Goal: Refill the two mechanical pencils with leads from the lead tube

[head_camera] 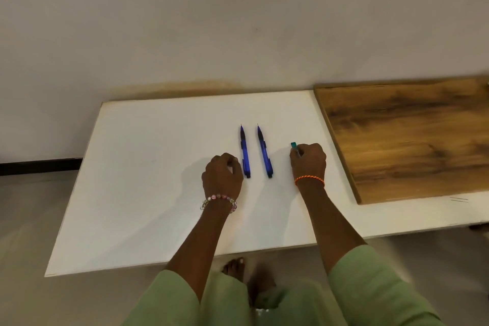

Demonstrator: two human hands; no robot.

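A: State the left hand [222, 176].

B: Curled, resting on the white counter [148, 182] just left of the two pencils; whether it holds anything, I cannot tell.

A: The pencils?

B: First mechanical pencil [245, 152] and second mechanical pencil [264, 152] lie parallel, mid-counter, tips toward the far edge, caps toward the person, probably so the caps can be reached.

A: The lead tube [295, 147]?

B: Pinched in the right hand [308, 164], toward the right edge, green cap protruding, likely being picked up for opening.

Dim, warm light — soft shadows left of the hands, edges perhaps slightly blurred.
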